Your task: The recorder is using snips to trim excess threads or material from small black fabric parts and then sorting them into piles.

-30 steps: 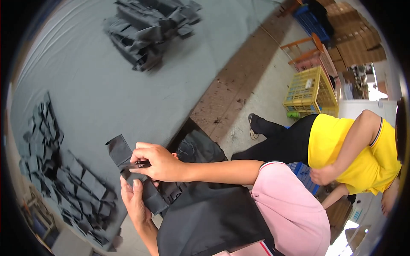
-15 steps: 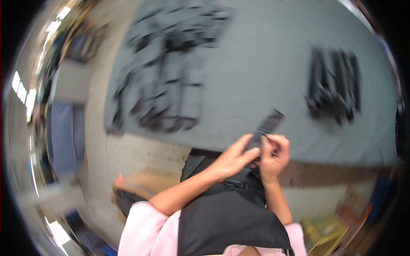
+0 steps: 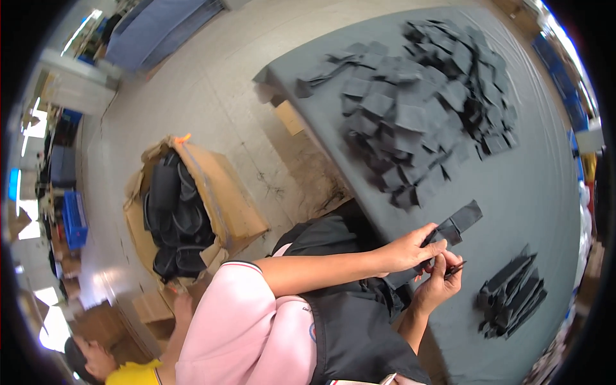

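Observation:
A black fabric strip (image 3: 461, 221) with a folded band across it is held over the table's near edge. My left hand (image 3: 407, 251) is closed on it, thumb on top, and the free end sticks out past the fingers. Just below, my right hand (image 3: 435, 287) is closed beside the strip, with a small dark pointed tool (image 3: 457, 268) showing at its fingers. The exact kind of this tool is too small to tell. Beyond my hands lies a large heap of black fabric pieces (image 3: 404, 115). A smaller bundle of black strips (image 3: 511, 295) rests to the right.
The grey-covered table (image 3: 513, 192) fills the right side. At left on the floor, an open cardboard box (image 3: 224, 192) holds black padded items (image 3: 173, 212). Another person in yellow (image 3: 135, 373) is at the lower left, an arm reaching toward the box. A blue-covered stack (image 3: 160, 32) stands far off.
My view has turned left, bringing the box and the other person into sight. Both hands still hold the strip close together at the table's edge.

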`<state>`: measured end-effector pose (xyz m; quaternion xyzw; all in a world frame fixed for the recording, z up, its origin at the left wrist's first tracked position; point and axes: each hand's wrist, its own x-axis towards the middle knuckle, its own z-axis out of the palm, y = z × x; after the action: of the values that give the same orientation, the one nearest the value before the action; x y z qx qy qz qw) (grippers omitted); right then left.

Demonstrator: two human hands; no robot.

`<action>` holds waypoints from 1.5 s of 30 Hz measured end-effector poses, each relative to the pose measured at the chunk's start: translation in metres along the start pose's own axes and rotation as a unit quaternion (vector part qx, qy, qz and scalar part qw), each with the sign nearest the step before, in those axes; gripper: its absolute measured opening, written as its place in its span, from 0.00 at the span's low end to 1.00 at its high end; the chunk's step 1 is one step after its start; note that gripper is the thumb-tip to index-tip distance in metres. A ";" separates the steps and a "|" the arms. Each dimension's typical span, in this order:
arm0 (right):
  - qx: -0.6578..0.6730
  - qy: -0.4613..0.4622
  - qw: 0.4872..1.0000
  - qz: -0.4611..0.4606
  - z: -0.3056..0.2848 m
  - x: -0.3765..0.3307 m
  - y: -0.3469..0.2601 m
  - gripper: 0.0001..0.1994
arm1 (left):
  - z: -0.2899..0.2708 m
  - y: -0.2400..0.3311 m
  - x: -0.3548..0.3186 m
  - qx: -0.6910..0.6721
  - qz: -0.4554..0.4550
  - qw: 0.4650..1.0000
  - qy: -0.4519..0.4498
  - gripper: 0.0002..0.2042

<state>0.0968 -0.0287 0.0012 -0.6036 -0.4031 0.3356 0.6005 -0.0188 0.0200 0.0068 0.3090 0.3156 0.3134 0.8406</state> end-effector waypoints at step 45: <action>-0.272 -0.073 0.944 -0.173 -0.012 0.029 -0.021 0.15 | -0.013 0.021 0.011 -0.004 0.093 0.991 0.093 0.18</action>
<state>0.1185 -0.0097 0.0249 -0.6388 -0.6200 0.1469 0.4311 -0.0287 0.0450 0.0107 0.3037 0.3607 0.4190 0.7760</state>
